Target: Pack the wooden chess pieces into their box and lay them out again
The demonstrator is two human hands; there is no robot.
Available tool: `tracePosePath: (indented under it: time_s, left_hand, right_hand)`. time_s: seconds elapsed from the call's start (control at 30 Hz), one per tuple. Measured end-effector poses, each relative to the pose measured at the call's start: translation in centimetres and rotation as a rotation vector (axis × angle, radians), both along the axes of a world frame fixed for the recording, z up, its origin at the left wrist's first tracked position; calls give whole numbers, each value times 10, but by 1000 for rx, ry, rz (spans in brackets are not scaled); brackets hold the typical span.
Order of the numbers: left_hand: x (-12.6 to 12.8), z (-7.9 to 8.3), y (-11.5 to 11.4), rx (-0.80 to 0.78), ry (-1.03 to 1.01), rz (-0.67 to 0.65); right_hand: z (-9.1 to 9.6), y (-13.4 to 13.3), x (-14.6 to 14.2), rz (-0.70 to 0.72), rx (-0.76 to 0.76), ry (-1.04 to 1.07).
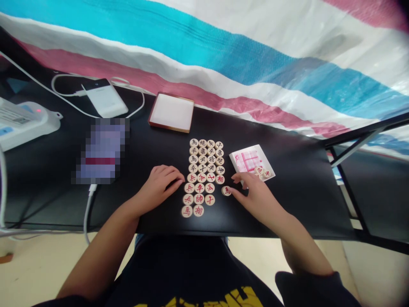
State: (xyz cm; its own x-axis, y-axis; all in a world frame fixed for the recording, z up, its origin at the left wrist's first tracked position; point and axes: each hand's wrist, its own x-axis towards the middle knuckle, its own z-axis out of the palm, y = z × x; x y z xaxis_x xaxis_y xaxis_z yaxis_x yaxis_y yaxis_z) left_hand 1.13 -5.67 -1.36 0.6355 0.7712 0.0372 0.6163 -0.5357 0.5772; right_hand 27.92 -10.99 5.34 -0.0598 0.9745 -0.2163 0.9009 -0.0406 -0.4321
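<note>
Left hand palm-down, fingers curled — right hand palm-down, thumb and fingers spread apart

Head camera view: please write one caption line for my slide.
Left hand rests beside rows of wooden xiangqi pieces while right hand touches a red-marked piece on a black table.

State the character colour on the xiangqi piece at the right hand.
Red, on the xiangqi piece by the right hand; head view.

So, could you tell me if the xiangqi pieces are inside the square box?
No, the xiangqi pieces lie in rows on the black desk, outside the square box.
</note>
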Motion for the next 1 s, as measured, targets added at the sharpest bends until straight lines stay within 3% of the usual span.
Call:
tracePosePath:
  time_s: [0.13, 0.3, 0.57, 0.73, 0.9, 1.0]
  left_hand:
    - [0, -1, 0, 7, 5, -6]
    - [0, 0, 0, 7, -2, -5]
    - [-1, -2, 0, 3, -15, 3]
    - [-1, -1, 0, 5, -18, 1]
    - [-1, -1, 0, 11, -2, -7]
    - [-1, -1, 0, 8, 4, -4]
  right_hand:
    - [-10, -5, -4, 64, -98, -11]
    - [-17, -5, -12, 63, -90, 4]
    - [-19, -2, -17, 26, -71, 71]
    - [-10, 0, -10, -26, -82, 99]
    - [-2, 14, 30, -241, 59, -238]
    - [-10, 20, 52, -276, 6, -473]
